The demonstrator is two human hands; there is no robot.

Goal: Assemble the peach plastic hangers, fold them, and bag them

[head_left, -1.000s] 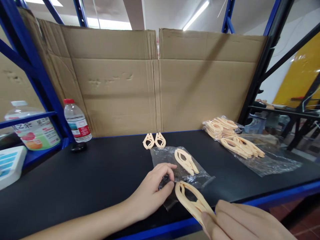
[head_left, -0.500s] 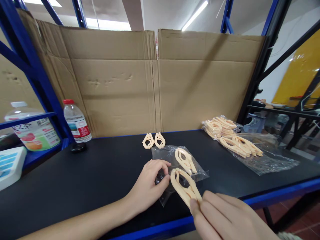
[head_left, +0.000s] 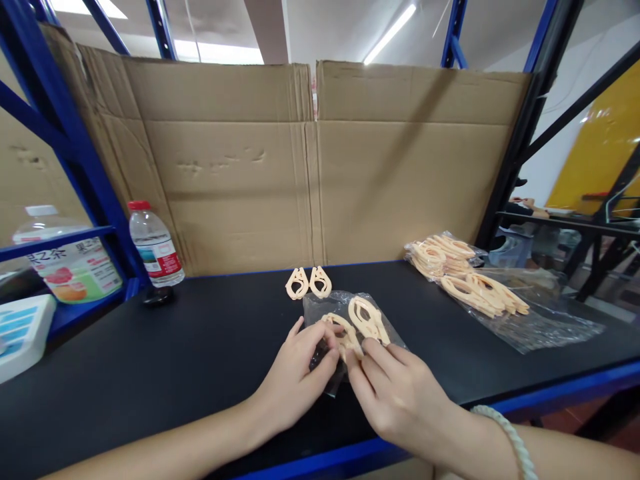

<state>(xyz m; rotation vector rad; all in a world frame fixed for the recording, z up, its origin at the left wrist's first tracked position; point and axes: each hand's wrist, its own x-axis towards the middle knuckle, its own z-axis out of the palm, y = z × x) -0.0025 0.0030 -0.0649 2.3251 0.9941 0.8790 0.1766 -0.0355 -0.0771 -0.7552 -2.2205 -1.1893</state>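
A clear plastic bag lies on the black tabletop in front of me. Inside it, on the right, is a beige folded travel hanger. My left hand is curled at the bag's near left side, thumb and fingers closed on its edge. With fingertips pinched, my right hand holds a second beige folded hanger at the bag's mouth, beside the first one. My fingers partly cover this second hanger, and how deep it sits in the bag cannot be made out.
Two small beige hanger pieces stand side by side behind the bag. At the right lie bagged hangers and more on a clear bag. A red-capped water bottle stands left, near a black round object. Cardboard walls the back.
My right hand has moved away from me and left, bringing its hanger from the near side to the bag's mouth beside the other hanger. My left hand has stayed at the bag.
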